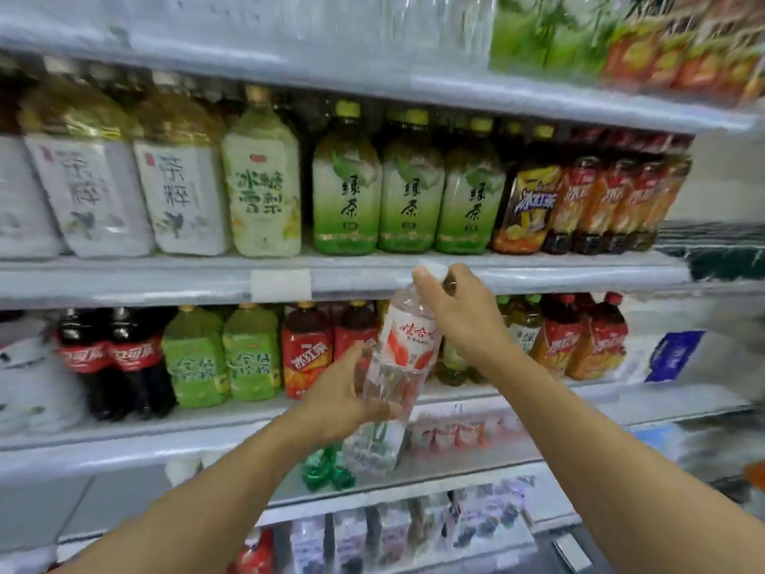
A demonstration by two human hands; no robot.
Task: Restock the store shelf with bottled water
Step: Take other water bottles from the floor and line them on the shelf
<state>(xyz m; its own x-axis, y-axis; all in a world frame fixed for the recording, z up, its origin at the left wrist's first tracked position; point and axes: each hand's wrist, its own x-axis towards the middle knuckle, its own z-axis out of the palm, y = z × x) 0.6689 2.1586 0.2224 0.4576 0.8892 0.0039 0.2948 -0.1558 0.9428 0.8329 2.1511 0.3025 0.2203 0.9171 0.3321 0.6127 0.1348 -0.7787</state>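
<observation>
While seen from the head camera, held in mid-air before the shelving: a clear plastic water bottle with a pink-and-white label and a white cap (397, 366), long axis near upright, top tipped a little rightward and toward the shelves, base lower and leftward. Gripped at both ends: left hand (352, 391) curled round the lower clear body below the label, right hand (459, 312) pinching the neck and white cap from above, thumb on the near side. Neither hand free.

Directly behind the bottle, a gap in the lower row of the white metal store shelf (538, 391), between the red-labelled iced tea bottles (308, 354) on the left and the orange-and-red labelled bottles (579, 345) on the right. Cap level with the front lip of the shelf above, just beside a blank white price tag holder (280, 284). Green tea bottles with green caps (407, 188) standing on that upper shelf, well above the gap.

By judgement, next: cap lowered under that lip, base pushed forward into the gap, left hand nearer the base steering, right hand keeping the neck upright. Risk: cap catching the lip.
</observation>
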